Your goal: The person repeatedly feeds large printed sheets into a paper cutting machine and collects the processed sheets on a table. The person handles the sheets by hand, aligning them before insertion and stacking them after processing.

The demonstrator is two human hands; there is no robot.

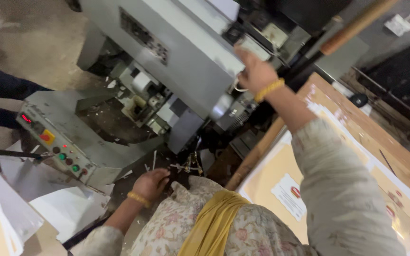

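Note:
My right hand point(254, 71), with a gold bangle at the wrist, reaches up to the side of a large grey machine point(181, 52) and touches a part at its edge; whether the fingers grip anything I cannot tell. My left hand point(151, 182), also with a gold bangle, rests low by the base of the machine, fingers curled near scraps of paper point(186, 167); it seems to hold nothing. A yellow scarf point(210, 223) hangs over my floral clothing.
A grey control panel point(58, 140) with red, yellow and green buttons stands at the left. Stacks of printed tan and white sheets point(281, 189) lie at the right, white sheets point(67, 208) at the lower left. Another person's dark sleeve point(1, 85) shows at the far left.

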